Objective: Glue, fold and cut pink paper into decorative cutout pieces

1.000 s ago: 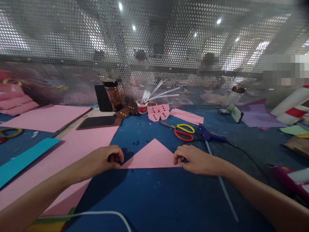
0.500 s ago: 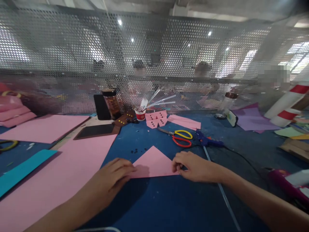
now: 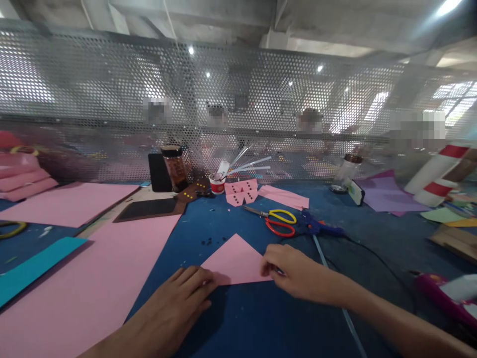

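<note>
A pink paper folded into a triangle (image 3: pixel 234 258) lies on the blue table (image 3: pixel 268 323) in front of me. My left hand (image 3: pixel 182 298) rests flat with fingers stretched out, their tips on the paper's lower left corner. My right hand (image 3: pixel 288 271) has its fingers curled and pinched on the paper's right corner.
A large pink sheet (image 3: pixel 93 278) and a teal strip (image 3: pixel 33 266) lie to the left. Behind the paper lie red-and-yellow scissors (image 3: pixel 278 221), a blue glue gun (image 3: pixel 320 227) with its cable, pink cut pieces (image 3: pixel 242 191), a red cup (image 3: pixel 216 184), a dark jar (image 3: pixel 174 166). A perforated metal screen (image 3: pixel 238 99) walls the back; people sit beyond it.
My left hand has uncurled and slid right along the bottom edge, now flat on the left corner. The right hand stays pinched on the right corner. The view has tilted upward.
</note>
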`<state>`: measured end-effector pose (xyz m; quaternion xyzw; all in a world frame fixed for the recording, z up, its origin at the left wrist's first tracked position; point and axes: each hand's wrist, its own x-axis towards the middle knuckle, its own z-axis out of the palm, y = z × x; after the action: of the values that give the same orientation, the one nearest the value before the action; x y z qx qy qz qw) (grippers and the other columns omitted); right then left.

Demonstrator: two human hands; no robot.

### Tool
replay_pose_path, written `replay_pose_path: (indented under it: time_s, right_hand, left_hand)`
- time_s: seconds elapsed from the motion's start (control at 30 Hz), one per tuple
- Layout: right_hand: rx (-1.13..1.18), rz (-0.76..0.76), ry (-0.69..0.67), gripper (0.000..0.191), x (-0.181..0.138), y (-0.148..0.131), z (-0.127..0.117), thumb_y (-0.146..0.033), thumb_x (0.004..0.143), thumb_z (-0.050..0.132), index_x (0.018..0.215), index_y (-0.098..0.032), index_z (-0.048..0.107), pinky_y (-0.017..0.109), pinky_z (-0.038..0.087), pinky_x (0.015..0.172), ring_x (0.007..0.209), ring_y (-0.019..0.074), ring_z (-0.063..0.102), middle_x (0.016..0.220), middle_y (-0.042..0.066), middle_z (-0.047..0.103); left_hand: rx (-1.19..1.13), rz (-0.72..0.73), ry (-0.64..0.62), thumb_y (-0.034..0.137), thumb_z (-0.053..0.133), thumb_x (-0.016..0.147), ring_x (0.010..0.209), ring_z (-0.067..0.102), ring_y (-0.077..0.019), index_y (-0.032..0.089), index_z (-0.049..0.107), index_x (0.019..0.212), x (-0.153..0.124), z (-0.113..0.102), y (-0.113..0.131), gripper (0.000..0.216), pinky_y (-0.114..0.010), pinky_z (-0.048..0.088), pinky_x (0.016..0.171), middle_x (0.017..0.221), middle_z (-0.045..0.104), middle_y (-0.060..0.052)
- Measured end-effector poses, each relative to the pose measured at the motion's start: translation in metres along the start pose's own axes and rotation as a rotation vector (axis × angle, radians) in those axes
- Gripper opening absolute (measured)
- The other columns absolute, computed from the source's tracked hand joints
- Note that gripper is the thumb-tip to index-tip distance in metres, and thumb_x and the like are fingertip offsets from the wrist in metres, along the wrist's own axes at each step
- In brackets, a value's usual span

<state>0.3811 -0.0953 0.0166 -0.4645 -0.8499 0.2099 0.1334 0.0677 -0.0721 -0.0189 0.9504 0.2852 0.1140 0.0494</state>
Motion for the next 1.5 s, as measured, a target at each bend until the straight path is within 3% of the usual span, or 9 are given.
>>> replay_pose_path:
  time_s: [0.1,0.2,0.53,0.73,0.93,1.2,1.5]
  right_hand:
    - [-0.031,-0.093,0.033,0.026,0.002,-0.013,0.010,-0.012,0.096,0.048,0.115,-0.021,0.062,0.030,0.043,0.092,0.105,0.0172,0.057,0.112,0.005,0.064]
    - [-0.209,-0.199,0.015,0.030,0.004,-0.022,0.018,-0.020,0.099,0.050,0.129,-0.024,0.056,0.037,0.041,0.096,0.110,0.0213,0.054,0.121,0.006,0.061]
    - [-0.432,-0.259,0.039,0.037,0.007,-0.023,0.026,-0.037,0.101,0.050,0.137,-0.029,0.050,0.037,0.040,0.085,0.101,0.0233,0.052,0.117,0.005,0.061]
    - [-0.471,-0.262,0.038,0.040,0.008,-0.024,0.029,-0.043,0.099,0.052,0.136,-0.029,0.049,0.037,0.040,0.083,0.099,0.0239,0.052,0.114,0.005,0.061]
    - [-0.470,-0.279,0.039,0.039,0.008,-0.025,0.026,-0.044,0.099,0.052,0.135,-0.029,0.051,0.037,0.040,0.082,0.099,0.0236,0.053,0.112,0.005,0.062]
    - [-0.405,-0.305,-0.011,0.037,0.005,-0.019,0.020,-0.044,0.102,0.046,0.133,-0.025,0.054,0.037,0.041,0.088,0.105,0.0233,0.053,0.120,0.006,0.062]
    - [-0.325,-0.290,-0.031,0.030,0.000,-0.015,0.009,-0.039,0.103,0.046,0.121,-0.023,0.064,0.035,0.042,0.090,0.104,0.0211,0.055,0.120,0.005,0.066]
  left_hand:
    - [0.035,-0.019,-0.021,0.020,0.051,0.098,0.105,0.060,-0.0226,0.030,0.054,0.134,0.000,0.000,0.002,0.038,-0.036,0.046,0.092,0.123,0.065,-0.006]
    - [0.056,-0.028,-0.028,0.019,0.050,0.097,0.103,0.061,-0.0231,0.029,0.056,0.131,0.001,0.000,0.003,0.036,-0.037,0.047,0.090,0.120,0.066,-0.006]
    - [0.088,0.025,-0.051,0.018,0.062,0.090,0.111,0.058,-0.0258,0.035,0.049,0.139,0.006,0.004,0.004,0.053,-0.041,0.047,0.093,0.128,0.063,-0.003]
    - [0.073,-0.013,-0.057,0.021,0.066,0.088,0.110,0.058,-0.0264,0.042,0.047,0.140,0.007,0.004,0.005,0.059,-0.043,0.047,0.092,0.128,0.062,-0.001]
    - [0.093,0.023,-0.002,0.023,0.064,0.089,0.108,0.059,-0.0258,0.039,0.050,0.139,0.007,0.000,0.006,0.054,-0.040,0.046,0.091,0.125,0.063,-0.004]
    - [0.085,0.061,-0.020,0.023,0.063,0.092,0.113,0.058,-0.0240,0.037,0.047,0.141,0.007,-0.012,0.006,0.054,-0.039,0.044,0.096,0.129,0.064,-0.002]
    - [0.035,0.061,-0.038,0.019,0.056,0.095,0.117,0.055,-0.0248,0.034,0.048,0.141,0.004,-0.006,-0.004,0.050,-0.043,0.043,0.101,0.131,0.062,-0.003]
